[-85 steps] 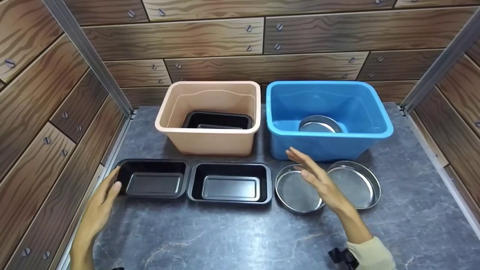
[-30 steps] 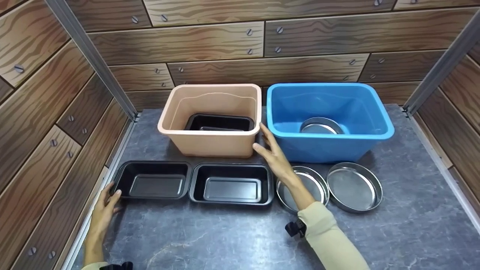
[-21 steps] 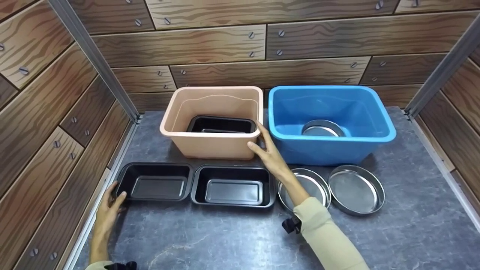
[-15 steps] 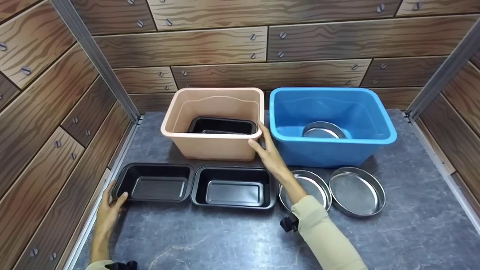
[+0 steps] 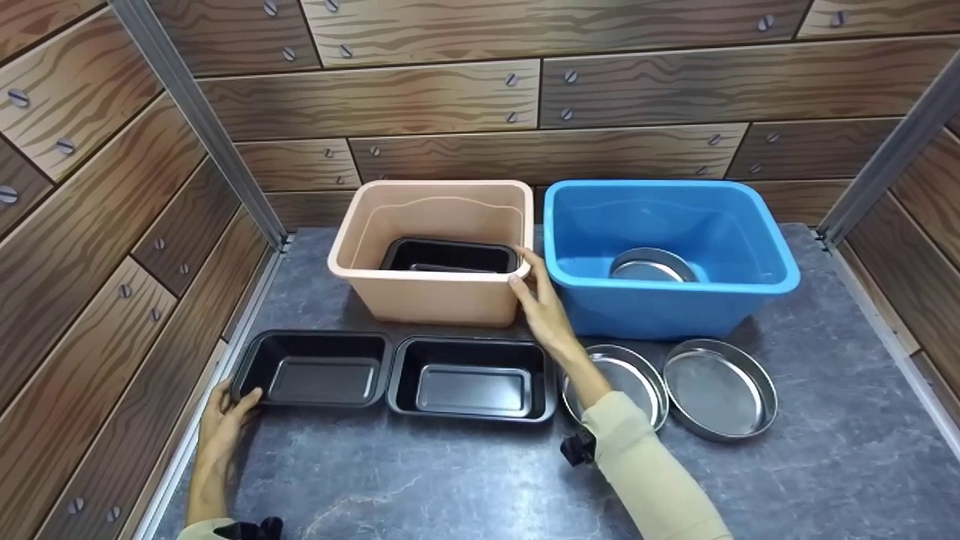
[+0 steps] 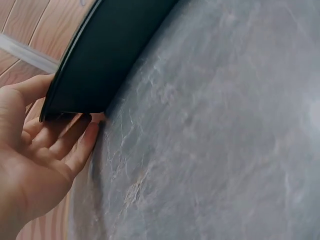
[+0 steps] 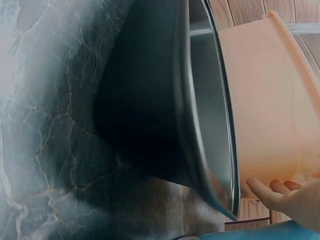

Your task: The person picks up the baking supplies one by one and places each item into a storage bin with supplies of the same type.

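Two hands in contact: the left hand [image 5: 219,427] with a loaf pan, the right hand [image 5: 544,311] with a bin.
Left grip: thumb over the rim at the near left corner of the left loaf pan [image 5: 322,379], fingers bent round its outer end, parted only by the pan's edge; the fingertips seem to reach beneath the rim, but shadow in the left wrist view makes that hard to confirm.
Right grip: thumb at the front, fingers on the right side, moderately spread round the near right corner of the peach bin [image 5: 442,300].
Pan's place: mouth up on the grey tabletop [image 5: 420,480], at the left end of the front row, near the left wall [image 5: 120,247].
Pan edges: its right rim lies right beside the middle loaf pan [image 5: 472,390]; its outer end has only a narrow strip before the wall, where the left hand fits.
Bin edges: a slim gap parts the peach bin from the blue bin [image 5: 675,307], with the right hand's fingers at its near end.
Room: tabletop spreads broadly in front of the row, and again right of the right round tin [image 5: 720,390].
Loaf pans: three, two in the row and one inside the peach bin [image 5: 450,253].
Round tins: three, the left round tin [image 5: 626,386] partly under the right forearm, the right one close beside it, one inside the blue bin [image 5: 649,268].
Bins: two, side by side behind the row.
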Demonstrator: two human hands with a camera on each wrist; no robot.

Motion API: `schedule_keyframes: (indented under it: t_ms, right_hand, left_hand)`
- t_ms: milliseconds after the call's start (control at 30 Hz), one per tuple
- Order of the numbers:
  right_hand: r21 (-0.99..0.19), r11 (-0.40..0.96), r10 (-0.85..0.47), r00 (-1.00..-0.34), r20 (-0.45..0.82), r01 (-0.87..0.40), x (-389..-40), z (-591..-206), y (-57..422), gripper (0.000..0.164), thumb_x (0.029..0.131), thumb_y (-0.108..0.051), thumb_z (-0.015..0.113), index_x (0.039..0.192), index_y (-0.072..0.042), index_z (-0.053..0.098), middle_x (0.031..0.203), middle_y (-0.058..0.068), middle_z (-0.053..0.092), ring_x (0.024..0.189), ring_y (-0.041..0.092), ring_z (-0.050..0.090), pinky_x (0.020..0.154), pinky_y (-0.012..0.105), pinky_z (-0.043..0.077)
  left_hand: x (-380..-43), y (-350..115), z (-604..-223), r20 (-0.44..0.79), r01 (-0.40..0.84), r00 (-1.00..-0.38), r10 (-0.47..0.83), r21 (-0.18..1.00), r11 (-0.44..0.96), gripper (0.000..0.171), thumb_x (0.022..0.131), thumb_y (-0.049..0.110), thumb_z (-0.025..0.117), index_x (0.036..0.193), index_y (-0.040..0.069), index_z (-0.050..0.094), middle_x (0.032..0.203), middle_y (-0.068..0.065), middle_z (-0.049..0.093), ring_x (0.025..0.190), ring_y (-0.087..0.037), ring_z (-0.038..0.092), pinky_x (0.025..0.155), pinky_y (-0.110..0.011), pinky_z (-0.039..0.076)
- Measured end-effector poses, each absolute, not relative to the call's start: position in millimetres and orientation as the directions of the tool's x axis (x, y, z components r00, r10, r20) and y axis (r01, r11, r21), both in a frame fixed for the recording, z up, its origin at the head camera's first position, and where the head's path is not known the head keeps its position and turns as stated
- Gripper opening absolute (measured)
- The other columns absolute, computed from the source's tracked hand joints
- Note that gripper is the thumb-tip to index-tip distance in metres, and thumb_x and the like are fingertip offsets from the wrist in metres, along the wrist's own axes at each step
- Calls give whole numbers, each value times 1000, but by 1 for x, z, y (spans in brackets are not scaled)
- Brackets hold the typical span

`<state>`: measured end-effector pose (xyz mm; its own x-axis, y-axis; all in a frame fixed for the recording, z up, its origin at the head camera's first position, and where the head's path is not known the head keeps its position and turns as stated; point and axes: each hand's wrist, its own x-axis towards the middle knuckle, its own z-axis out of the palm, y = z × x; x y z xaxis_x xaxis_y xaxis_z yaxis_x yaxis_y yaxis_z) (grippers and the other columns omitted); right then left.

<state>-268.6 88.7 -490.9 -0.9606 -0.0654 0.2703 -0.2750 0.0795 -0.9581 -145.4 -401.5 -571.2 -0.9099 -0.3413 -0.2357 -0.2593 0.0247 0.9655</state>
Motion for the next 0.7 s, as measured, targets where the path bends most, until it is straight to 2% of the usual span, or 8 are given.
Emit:
schedule_keyframes:
  t_ms: [133,167,233,367,400,500,567,700]
  right_hand:
    - [-955,96,-82,-958,274,-281,-272,-498,90,53,108,-15,55,158,-7,40,152,20,48,132,35,50,117,48,36]
    - [-953,102,-83,-958,276,-284,-274,-500,91,53,108,-16,56,158,-9,40,150,20,50,131,34,51,116,48,37]
    - [-951,113,-82,-956,280,-288,-276,-504,93,53,108,-18,57,158,-12,41,146,18,53,129,32,53,115,48,38]
    - [-948,128,-76,-956,284,-292,-279,-508,96,52,108,-23,58,157,-16,43,145,15,54,129,30,54,113,47,40]
    - [-947,133,-78,-956,283,-291,-280,-508,96,52,108,-24,58,158,-18,43,145,14,54,129,29,54,113,46,40]
    - [-947,148,-88,-957,275,-285,-280,-507,97,52,108,-29,58,158,-21,43,144,12,55,128,26,53,113,43,40]
    - [-945,156,-97,-957,274,-287,-280,-507,98,52,108,-30,57,158,-23,43,141,12,56,127,25,54,112,42,41]
    - [-942,163,-103,-955,278,-292,-279,-507,99,52,109,-31,56,158,-24,42,147,11,53,131,24,53,113,42,41]
  left_hand:
    - [-139,-400,-570,-257,-263,-876,-409,964,-42,67,101,18,69,157,19,32,145,-4,48,106,4,64,103,-21,49]
    - [-137,-400,-568,-262,-267,-870,-418,963,-47,64,101,19,69,154,23,34,147,-1,45,114,3,60,106,-21,46]
    - [-135,-399,-566,-272,-254,-869,-414,962,-101,54,102,19,68,145,31,38,146,-3,45,118,-3,63,107,-25,47]
    - [-132,-396,-559,-245,-152,-897,-367,952,-265,43,105,7,60,135,29,38,140,-6,48,116,-17,68,103,-41,55]
    - [-132,-395,-558,-230,-116,-905,-358,943,-312,42,104,2,58,131,27,37,132,-6,51,106,-21,73,96,-45,58]
    - [-128,-394,-553,-164,-39,-929,-331,935,-352,45,104,-6,49,134,24,35,135,-12,45,100,-21,72,90,-50,60]
    - [-125,-395,-550,-122,-16,-943,-309,946,-324,53,104,-9,45,143,25,33,144,-16,32,96,-20,71,88,-49,61]
    - [-119,-396,-544,-70,2,-957,-281,969,-248,66,103,-11,41,159,23,27,156,-11,14,98,-18,70,88,-47,61]
